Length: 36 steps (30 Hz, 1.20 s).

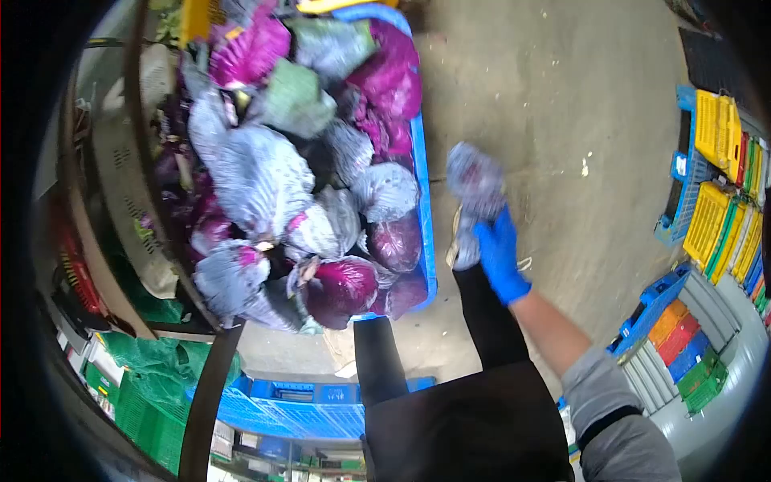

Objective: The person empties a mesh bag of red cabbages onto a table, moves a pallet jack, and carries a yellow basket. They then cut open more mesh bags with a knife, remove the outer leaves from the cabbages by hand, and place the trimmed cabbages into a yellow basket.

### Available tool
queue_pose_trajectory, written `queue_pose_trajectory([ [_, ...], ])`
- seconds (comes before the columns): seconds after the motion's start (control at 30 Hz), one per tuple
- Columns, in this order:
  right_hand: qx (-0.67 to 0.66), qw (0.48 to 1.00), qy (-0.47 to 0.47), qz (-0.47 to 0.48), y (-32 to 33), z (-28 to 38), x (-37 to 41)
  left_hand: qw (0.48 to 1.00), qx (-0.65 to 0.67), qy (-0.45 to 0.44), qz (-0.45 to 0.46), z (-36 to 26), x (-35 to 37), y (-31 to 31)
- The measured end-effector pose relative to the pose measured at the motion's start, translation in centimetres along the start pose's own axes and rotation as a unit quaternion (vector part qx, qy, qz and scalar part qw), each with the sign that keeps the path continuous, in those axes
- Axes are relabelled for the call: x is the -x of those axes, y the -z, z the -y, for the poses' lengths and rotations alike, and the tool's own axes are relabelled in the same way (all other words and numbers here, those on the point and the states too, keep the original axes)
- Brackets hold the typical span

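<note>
- The right hand [502,255], in a blue glove, reaches forward over the floor, and its fingers appear to be closed around the lower end of a red cabbage piece [474,171].
- This cabbage piece is outside the blue bin [429,249], near its right rim in the view and apart from it. It is blurred, so I cannot tell if it is a whole head or only some leaves.
- The left hand is not in view, therefore I cannot tell its state.
- The blue bin is full of red cabbages [265,169], with loose outer leaves among them, some greyish and some deep purple. Several lie close against the rim.
- Below the glove, one shoe [464,245] of the person stands on the floor [554,104], where a few small pale scraps [585,169] are scattered.
- Farther to the right there are stacked yellow crates [717,132].
- In my judgement, the step in hand is the carrying of one piece beside the bin with a single hand.
- The next move seems to call for a firm but gentle grip, because loose leaves could tear or slip, and for enough space between the piece and the rim.
</note>
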State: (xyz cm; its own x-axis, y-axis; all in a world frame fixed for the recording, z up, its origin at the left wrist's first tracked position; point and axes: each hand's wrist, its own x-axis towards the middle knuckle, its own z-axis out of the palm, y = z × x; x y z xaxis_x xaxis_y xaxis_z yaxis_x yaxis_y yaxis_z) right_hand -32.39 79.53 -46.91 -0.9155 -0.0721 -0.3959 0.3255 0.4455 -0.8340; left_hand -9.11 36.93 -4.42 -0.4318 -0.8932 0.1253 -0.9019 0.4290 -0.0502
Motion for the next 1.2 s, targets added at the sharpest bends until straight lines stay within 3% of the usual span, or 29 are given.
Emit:
queue_pose_trajectory([
  [0.03,-0.091,0.994,-0.043,0.046,-0.1,3.1,2.3,0.991,0.108,0.082,0.021,-0.5,-0.2,0.5],
  [0.07,-0.077,0.992,-0.075,0.061,-0.6,4.9,4.4,0.993,0.099,0.059,0.017,1.7,-0.5,0.9],
  [0.1,-0.022,0.996,0.046,0.072,-1.9,6.0,5.6,0.997,0.075,0.019,0.014,6.0,-1.1,1.2],
  [0.13,-0.072,0.993,0.025,0.084,-3.3,6.4,7.0,0.999,0.047,-0.021,0.013,9.9,-2.0,0.6],
  [0.17,-0.006,0.988,-0.019,0.153,-4.1,7.8,7.9,0.998,-0.008,-0.067,0.011,14.6,-2.9,0.2],
  [0.23,0.168,0.968,0.048,0.18,-7.1,7.4,9.5,0.963,-0.211,-0.169,0.005,24.4,-4.1,-2.7],
  [0.27,0.171,0.967,0.062,0.179,-7.5,8.1,9.9,0.989,-0.013,-0.143,0.02,16.4,-3.3,-1.2],
  [0.3,0.21,0.952,0.029,0.221,-7.7,8.9,10.5,0.975,0.188,-0.119,0.026,9.6,-2.5,0.2],
  [0.33,0.25,0.933,-0.003,0.26,-7.8,10.2,11.1,0.965,0.242,-0.104,0.021,5.6,-1.7,0.7],
  [0.4,0.316,0.905,0.031,0.283,-7.3,13.8,11.5,0.956,0.287,-0.059,0.001,2.9,-0.9,1.5],
  [0.43,0.375,0.874,0.048,0.307,-6.6,15.4,11.9,0.952,0.302,-0.039,0.002,2.0,-0.7,2.0],
  [0.5,0.374,0.868,0.105,0.31,-5.3,17.0,12.5,0.936,0.348,-0.039,-0.01,2.6,-0.8,1.7],
  [0.6,0.386,0.867,0.065,0.31,-3.2,21.6,13.7,0.941,0.33,-0.072,-0.035,3.3,-1.0,1.3],
  [0.67,0.322,0.926,0.076,0.18,-1.0,22.0,14.8,0.953,0.289,-0.079,-0.043,3.4,-1.0,1.6],
  [0.73,0.267,0.931,0.232,0.083,2.1,22.9,14.3,0.955,0.274,-0.095,-0.057,3.6,-1.1,1.7],
  [0.8,0.3,0.908,0.291,0.025,6.0,26.0,13.6,0.952,0.274,-0.114,-0.076,3.7,-1.2,1.6],
  [0.87,0.227,0.946,0.231,-0.022,10.2,27.9,12.6,0.948,0.284,-0.122,-0.076,3.6,-1.1,1.7],
  [0.93,0.11,0.99,-0.003,-0.09,13.6,31.9,11.5,0.945,0.291,-0.137,-0.063,3.7,-1.3,1.5],
  [0.97,0.111,0.99,-0.001,-0.091,14.5,32.1,11.8,0.945,0.292,-0.135,-0.064,3.7,-1.3,1.7],
  [1.03,0.257,0.917,0.251,-0.175,15.3,31.6,12.2,0.951,0.272,-0.136,-0.052,3.6,-1.3,2.0],
  [1.07,0.256,0.916,0.255,-0.174,15.0,30.1,12.3,0.954,0.259,-0.134,-0.064,3.6,-1.3,2.0],
  [1.13,0.264,0.955,0.119,-0.066,13.9,25.5,13.6,0.955,0.261,-0.127,-0.064,3.5,-1.2,2.1],
  [1.2,0.206,0.976,0.052,0.051,10.4,25.1,17.5,0.956,0.26,-0.122,-0.059,3.7,-1.1,2.0],
])
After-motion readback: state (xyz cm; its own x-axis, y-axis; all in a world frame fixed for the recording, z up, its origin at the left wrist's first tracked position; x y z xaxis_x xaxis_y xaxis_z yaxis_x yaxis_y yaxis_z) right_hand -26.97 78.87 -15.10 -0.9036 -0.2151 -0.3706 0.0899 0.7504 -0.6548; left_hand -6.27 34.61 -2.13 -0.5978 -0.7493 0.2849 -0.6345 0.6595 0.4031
